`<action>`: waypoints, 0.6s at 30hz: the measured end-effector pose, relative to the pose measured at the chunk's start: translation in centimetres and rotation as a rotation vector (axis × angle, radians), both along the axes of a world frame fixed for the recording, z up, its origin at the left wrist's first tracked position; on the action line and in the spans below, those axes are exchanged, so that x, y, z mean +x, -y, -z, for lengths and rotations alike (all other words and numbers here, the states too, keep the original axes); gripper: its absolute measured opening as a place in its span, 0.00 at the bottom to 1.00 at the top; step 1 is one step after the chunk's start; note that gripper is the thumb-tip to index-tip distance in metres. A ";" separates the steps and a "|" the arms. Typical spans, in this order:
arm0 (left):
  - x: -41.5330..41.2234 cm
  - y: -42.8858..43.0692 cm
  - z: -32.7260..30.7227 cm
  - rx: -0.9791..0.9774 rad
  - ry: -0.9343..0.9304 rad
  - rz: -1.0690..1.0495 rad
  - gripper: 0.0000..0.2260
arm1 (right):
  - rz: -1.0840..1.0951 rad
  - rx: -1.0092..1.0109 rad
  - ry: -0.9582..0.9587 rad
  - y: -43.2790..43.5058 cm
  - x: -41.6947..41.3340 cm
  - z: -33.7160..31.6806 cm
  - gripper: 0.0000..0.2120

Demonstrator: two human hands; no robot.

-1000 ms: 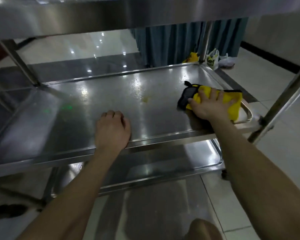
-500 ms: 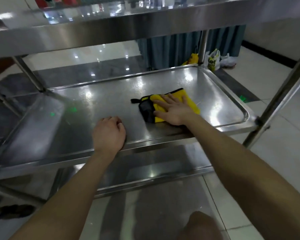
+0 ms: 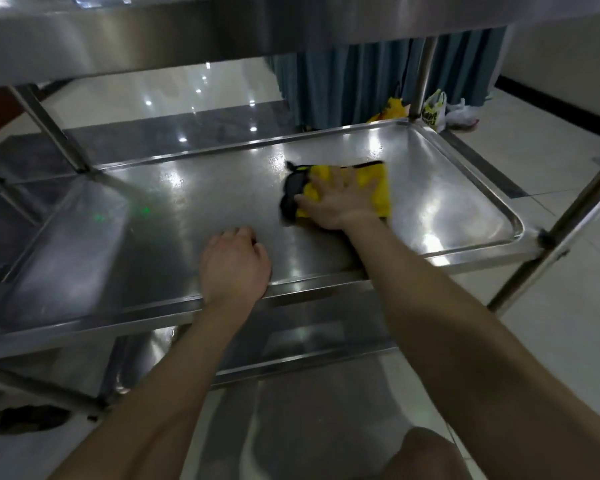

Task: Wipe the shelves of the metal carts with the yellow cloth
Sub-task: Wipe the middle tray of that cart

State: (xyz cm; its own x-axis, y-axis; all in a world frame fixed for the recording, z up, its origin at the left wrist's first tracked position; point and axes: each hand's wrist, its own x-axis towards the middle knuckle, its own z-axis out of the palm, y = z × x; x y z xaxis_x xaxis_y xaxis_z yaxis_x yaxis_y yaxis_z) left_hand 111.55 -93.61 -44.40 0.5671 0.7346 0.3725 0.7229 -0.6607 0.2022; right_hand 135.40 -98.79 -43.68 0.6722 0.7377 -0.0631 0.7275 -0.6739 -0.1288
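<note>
The yellow cloth (image 3: pixel 378 183), with a black edge on its left, lies flat on the middle shelf (image 3: pixel 194 216) of a metal cart, right of centre. My right hand (image 3: pixel 340 199) presses down on it with fingers spread and straight. My left hand (image 3: pixel 234 266) rests on the shelf's front rim with its fingers curled under, holding nothing that I can see.
The top shelf (image 3: pixel 222 32) hangs close overhead. A lower shelf (image 3: pixel 312 341) sits beneath. Cart posts stand at the right (image 3: pixel 575 216) and back left (image 3: pixel 52 129). Plastic bags (image 3: pixel 433 110) and a blue curtain (image 3: pixel 368 84) lie behind the cart. My knee (image 3: pixel 426 455) shows at the bottom.
My right hand slid the cloth from the shelf's right end toward the middle, then a little back to the right and farther in. My left hand stayed on the front rim.
</note>
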 end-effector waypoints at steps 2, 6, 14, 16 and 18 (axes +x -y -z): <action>-0.2 -0.2 0.0 -0.018 0.007 -0.014 0.12 | -0.179 -0.038 0.015 -2.0 -3.0 0.5 0.42; -0.7 -0.5 -0.1 -0.032 0.037 -0.012 0.13 | -0.348 0.006 -0.025 1.1 -1.4 0.5 0.41; 0.1 -0.1 -0.2 0.009 0.023 -0.016 0.12 | 0.093 -0.001 -0.017 17.5 11.2 0.4 0.44; 0.4 0.0 -0.2 0.013 0.023 -0.025 0.12 | 0.169 -0.009 -0.010 18.0 10.7 0.4 0.45; 0.5 0.0 -0.2 0.016 0.021 -0.034 0.11 | 0.201 -0.020 -0.032 16.2 8.1 0.2 0.43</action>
State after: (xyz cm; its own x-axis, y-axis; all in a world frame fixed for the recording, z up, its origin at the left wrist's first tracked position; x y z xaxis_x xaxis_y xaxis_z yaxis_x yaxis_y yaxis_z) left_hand 112.08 -93.57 -44.20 0.5342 0.7468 0.3961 0.7404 -0.6394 0.2071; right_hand 143.50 -115.02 -43.89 0.8030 0.5875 -0.1003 0.5740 -0.8076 -0.1353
